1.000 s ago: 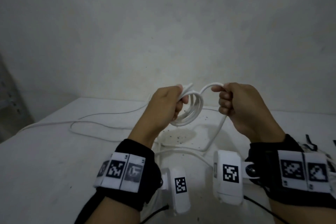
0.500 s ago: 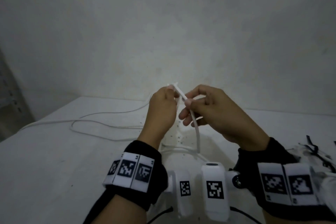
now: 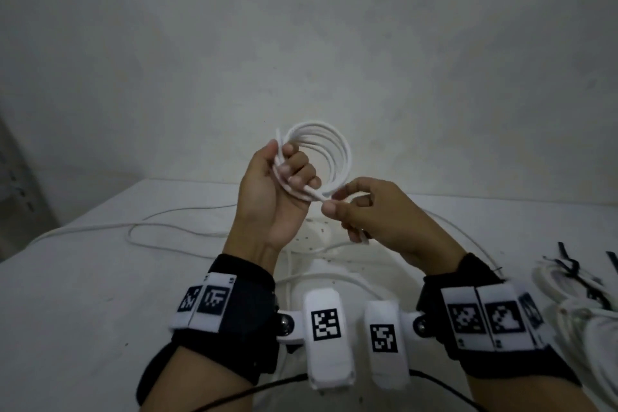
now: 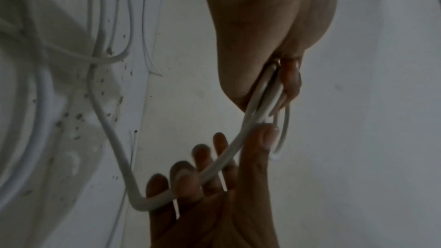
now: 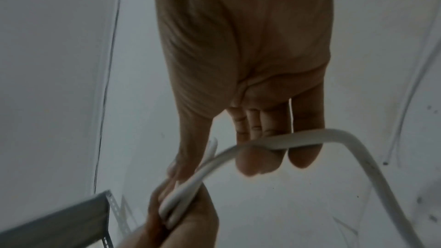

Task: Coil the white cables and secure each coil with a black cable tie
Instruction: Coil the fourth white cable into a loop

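Coil of white cable [image 3: 329,157] gripped in curled left hand [image 3: 274,191], right hand [image 3: 378,214] pinching its trailing strand.

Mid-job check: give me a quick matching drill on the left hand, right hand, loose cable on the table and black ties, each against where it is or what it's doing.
1. left hand
2. right hand
3. loose white cable
4. black cable ties

a. lies on the table, far left
b. grips the raised coil
c. on the table, far right
d. pinches the cable below the coil

Pairs: 1-b, 2-d, 3-a, 4-c
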